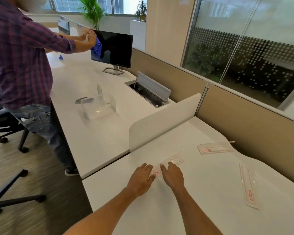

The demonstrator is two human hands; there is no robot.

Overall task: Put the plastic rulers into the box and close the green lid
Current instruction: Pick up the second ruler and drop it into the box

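Three clear plastic rulers with red markings lie on the white desk (202, 192). My left hand (140, 179) and my right hand (173, 175) rest flat with fingers spread on the near end of the middle ruler (174, 161). A second ruler (215, 148) lies farther back to the right. The third ruler (249, 185) lies lengthwise at the right. A clear plastic box (99, 105) stands on the neighbouring desk, beyond a low white divider (161, 119). I see no green lid.
Another person (22, 65) stands at the left desk, wiping a black monitor (113, 48) with a blue cloth. An open cable tray (149, 92) sits behind the box. Beige partitions (244, 116) bound the desks at the back. Office chairs (7, 126) stand on the floor at left.
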